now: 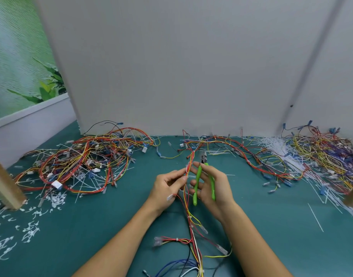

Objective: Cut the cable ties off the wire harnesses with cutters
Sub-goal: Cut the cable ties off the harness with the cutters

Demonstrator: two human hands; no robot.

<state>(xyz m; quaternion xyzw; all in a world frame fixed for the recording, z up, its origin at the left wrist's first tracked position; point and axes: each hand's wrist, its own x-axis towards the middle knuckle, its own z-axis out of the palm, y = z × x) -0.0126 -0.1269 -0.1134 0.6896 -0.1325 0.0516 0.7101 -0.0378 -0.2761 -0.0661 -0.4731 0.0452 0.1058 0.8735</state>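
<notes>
The left hand (pixel 168 186) pinches the wire harness (pixel 188 198) between thumb and fingertips, the other fingers loosely curled. Just beside it, the right hand (pixel 213 189) lies palm up and holds the cutters (pixel 197 181), its fingers curled round the two bright green handles, which stand spread apart.

The cutters' long axis runs away from the person. The dark metal head points at the far wall and sits just above the fingertips, close to the harness. The handle ends point back toward the wrist. The head is too blurred to show whether it touches a wire.

The harness is a thin bundle of red, yellow and white wires. It runs lengthwise from the far middle of the desk (pixel 95 226), through the left fingers, and down between the forearms to the near edge, branching into clear-sleeved terminals. A small white cable tie (pixel 177 239) binds one low branch.

A tangled heap of harnesses (pixel 77 162) lies to the left on the teal desk, and another heap (pixel 323 154) lies to the right. A sheaf of loose white ties (pixel 276 143) lies beside the right heap. White tie scraps (pixel 29 230) are scattered at near left. A wooden post (pixel 3 182) stands at the left edge, and a grey panel (pixel 181 66) backs the desk.
</notes>
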